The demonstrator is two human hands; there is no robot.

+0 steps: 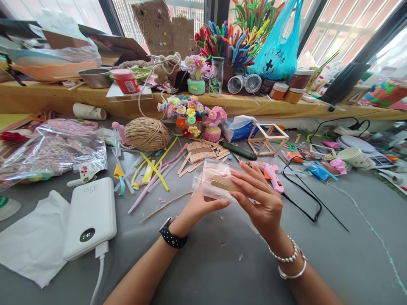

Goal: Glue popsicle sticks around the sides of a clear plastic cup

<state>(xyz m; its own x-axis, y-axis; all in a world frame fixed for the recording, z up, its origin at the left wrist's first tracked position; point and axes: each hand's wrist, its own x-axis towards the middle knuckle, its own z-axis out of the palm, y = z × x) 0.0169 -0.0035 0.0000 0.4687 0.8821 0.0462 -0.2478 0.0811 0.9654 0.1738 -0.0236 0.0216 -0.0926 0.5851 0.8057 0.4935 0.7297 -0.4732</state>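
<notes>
My left hand (197, 207) grips the lower edge of a small clear plastic bag (210, 174) that holds wooden craft sticks (222, 183). My right hand (259, 199) pinches the same bag from the right, thumb and fingers on the sticks through the plastic. Both hands hover just above the grey table (203, 262), near its middle. A pink glue gun (271, 173) lies just behind my right hand, with its black cord (302, 203) trailing right. Loose craft sticks (200, 153) are piled behind the bag.
A white power bank (90, 216) with cable and white paper (34, 241) lie at the left. A twine ball (146, 134), pipe-cleaner flower pots (190, 116), a wooden stick cube (265, 137) and a tissue pack (238, 128) stand behind. A cluttered wooden shelf (57, 97) runs along the window.
</notes>
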